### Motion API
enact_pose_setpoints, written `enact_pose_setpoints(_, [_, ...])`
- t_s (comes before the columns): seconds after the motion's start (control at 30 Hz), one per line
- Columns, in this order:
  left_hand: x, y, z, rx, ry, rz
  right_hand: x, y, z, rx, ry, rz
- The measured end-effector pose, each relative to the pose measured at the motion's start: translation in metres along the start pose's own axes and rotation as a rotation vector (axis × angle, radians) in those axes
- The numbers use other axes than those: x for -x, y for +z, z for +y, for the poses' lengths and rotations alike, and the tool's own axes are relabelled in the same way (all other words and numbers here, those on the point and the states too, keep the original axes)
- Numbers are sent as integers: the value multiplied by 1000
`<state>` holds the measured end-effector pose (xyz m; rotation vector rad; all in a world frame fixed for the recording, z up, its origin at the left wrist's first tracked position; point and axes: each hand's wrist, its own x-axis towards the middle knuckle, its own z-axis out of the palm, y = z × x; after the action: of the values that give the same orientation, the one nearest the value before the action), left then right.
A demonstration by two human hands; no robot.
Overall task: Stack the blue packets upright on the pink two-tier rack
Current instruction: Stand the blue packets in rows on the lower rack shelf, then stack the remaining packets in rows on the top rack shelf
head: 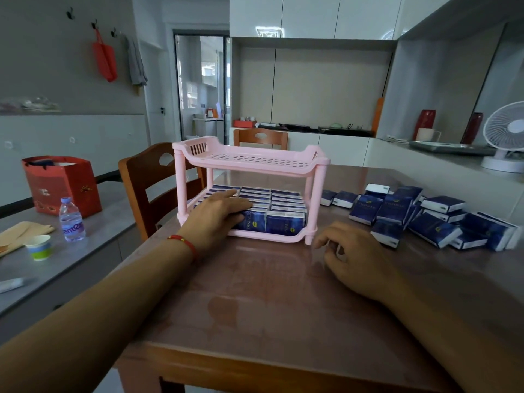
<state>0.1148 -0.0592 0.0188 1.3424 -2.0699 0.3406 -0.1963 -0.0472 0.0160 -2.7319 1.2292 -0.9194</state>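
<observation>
Wooden table [269, 302]: pink rack [249, 163] lower tier filled with upright blue packets [283, 205]; upper tier unfilled; loose packets [425, 217] remaining. Left hand [218, 214] laid flat on packets; right hand [357, 256] loosely curled, nothing held.

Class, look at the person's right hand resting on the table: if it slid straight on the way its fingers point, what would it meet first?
The right hand points left and slightly forward, so it would probably first meet the near right leg of the pink rack, just ahead of its fingertips. Depth is uncertain from this one view; it might slip past in front.
</observation>
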Motion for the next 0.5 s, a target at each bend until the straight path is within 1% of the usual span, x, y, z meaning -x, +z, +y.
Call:
enact_pose_setpoints(0.1, [-4, -1, 12, -2, 27, 15, -1, 1, 0, -8, 28, 22])
enact_pose_setpoints(0.23, [-20, 5, 34, -32, 182, -44, -2, 1, -3, 3, 39, 19])
enact_pose_setpoints(0.37, [-30, 14, 40, -5, 159, -5, 1, -1, -1, -3, 55, 3])
enact_pose_setpoints(0.5, [-29, 22, 36, -51, 170, 12, 0, 1, 1, -2, 59, 6])
